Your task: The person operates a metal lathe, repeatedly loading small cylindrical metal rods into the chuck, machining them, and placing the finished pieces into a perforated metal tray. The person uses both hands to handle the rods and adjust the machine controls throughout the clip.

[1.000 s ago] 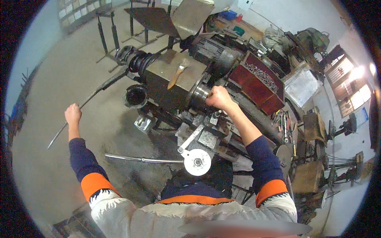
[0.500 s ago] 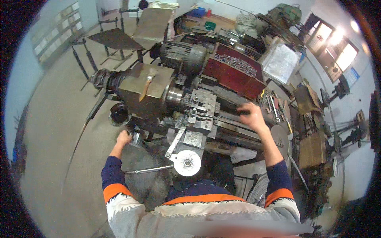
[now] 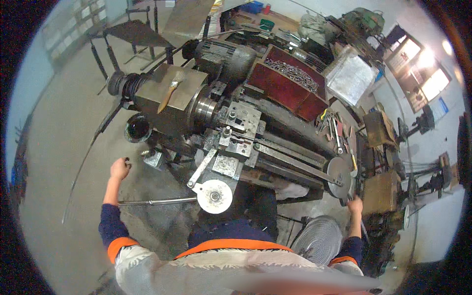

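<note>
A metal lathe with a chuck (image 3: 205, 109) and a tool block (image 3: 240, 129) lies in front of me. My left hand (image 3: 119, 169) hangs in the air left of the machine, above a long metal lever (image 3: 160, 201). Its fingers are loosely curled with dark tips, and I see nothing between them. This lever joins a white round disc (image 3: 215, 196). At the machine's right end, my right hand (image 3: 355, 204) is closed at the lower edge of a grey handwheel (image 3: 339, 172). The exact part in its grip is mostly hidden.
A red tray (image 3: 280, 93) of small metal parts stands behind the lathe. Wrenches (image 3: 339, 137) lie to its right. A brush (image 3: 169, 96) rests on the headstock. A dark pot (image 3: 137, 128) sits at the left, and a round woven seat (image 3: 318, 240) stands near my right arm.
My left hand has moved left, away from the small metal box beneath the headstock. My right hand has come down from above the bed to the handwheel. The view has shifted slightly.
</note>
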{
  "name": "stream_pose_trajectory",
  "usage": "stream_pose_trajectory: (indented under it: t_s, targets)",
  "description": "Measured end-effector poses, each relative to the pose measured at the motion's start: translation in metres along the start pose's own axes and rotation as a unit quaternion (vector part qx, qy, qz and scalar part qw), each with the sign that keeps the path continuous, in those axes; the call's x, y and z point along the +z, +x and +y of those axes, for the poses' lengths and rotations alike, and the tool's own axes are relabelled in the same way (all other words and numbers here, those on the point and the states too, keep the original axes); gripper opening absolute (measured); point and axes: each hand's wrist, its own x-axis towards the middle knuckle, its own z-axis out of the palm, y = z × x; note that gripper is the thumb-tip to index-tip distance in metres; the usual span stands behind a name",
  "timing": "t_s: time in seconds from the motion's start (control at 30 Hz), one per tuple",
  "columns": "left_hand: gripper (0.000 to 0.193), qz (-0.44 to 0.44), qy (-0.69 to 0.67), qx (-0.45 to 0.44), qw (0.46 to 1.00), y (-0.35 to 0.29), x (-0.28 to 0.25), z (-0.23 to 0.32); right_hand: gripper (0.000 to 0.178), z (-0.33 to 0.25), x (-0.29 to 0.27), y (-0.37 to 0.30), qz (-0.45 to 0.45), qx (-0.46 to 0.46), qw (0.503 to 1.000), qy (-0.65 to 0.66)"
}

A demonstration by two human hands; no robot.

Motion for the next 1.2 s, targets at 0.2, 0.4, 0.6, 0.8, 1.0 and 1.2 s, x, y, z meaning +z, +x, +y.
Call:
stream_pose_trajectory:
  t_s: [0.2, 0.4, 0.6, 0.8, 1.0, 1.2]
  targets:
    - [0.024, 0.09, -0.179, -0.09, 0.976, -0.085, -0.02, -0.013, 0.044, 0.12, 0.047, -0.009, -0.043, 0.084, 0.987, -0.132]
    - [0.019, 0.251, -0.454, -0.208, 0.829, -0.103, 0.011, -0.025, 0.038, 0.054, 0.031, -0.056, -0.026, 0.147, 0.981, -0.12]
    - [0.021, 0.25, -0.428, -0.172, 0.851, -0.067, 0.008, -0.016, 0.039, 0.072, 0.066, -0.089, 0.009, 0.167, 0.98, -0.104]
    - [0.021, 0.242, -0.425, -0.166, 0.856, -0.057, 0.002, -0.016, 0.039, 0.046, 0.058, -0.098, 0.008, 0.186, 0.979, -0.089]
    - [0.021, 0.256, -0.424, -0.164, 0.853, -0.053, 0.018, -0.031, 0.038, 0.05, 0.065, -0.094, 0.075, 0.18, 0.979, -0.055]
    - [0.021, 0.267, -0.402, -0.252, 0.839, -0.071, 0.006, 0.015, 0.037, 0.096, 0.06, -0.049, 0.043, 0.18, 0.977, -0.104]
